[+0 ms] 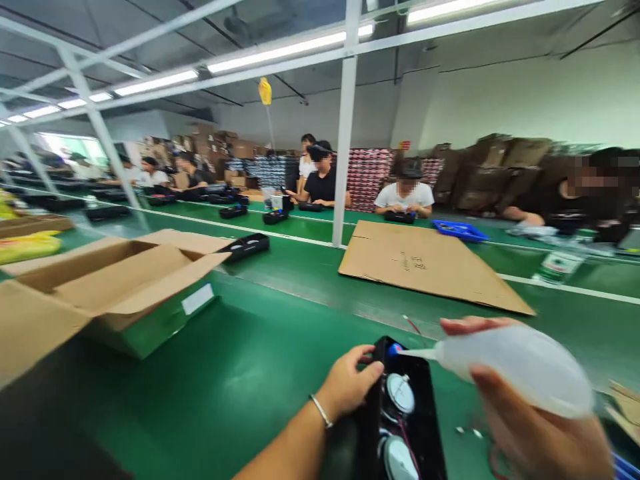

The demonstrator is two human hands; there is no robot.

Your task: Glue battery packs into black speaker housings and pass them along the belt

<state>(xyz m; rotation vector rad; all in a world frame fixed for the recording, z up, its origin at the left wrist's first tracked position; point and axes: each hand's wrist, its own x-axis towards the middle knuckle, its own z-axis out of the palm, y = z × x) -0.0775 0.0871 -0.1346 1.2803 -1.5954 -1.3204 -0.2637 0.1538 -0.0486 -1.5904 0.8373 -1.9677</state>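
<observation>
A black speaker housing [423, 407] lies in front of me on the green table, its inside facing up. Two round silver speaker magnets [401, 393] sit in it, with thin red wires beside them. At its far end shows a small blue part [395, 349]. My left hand [350, 383] grips the housing's left wall near that end, thumb over the rim. In my right hand [530, 413] is a white translucent squeeze bottle [520, 367], tilted sideways. Its thin nozzle points left, with the tip at the blue part; whether they touch I cannot tell.
An open cardboard box [150, 287] stands on the left. Beyond are another black housing [249, 246], a flat cardboard sheet [435, 267], a white post [345, 147], a blue tray [460, 231] and a plastic bottle [560, 260]. Several people work across the tables.
</observation>
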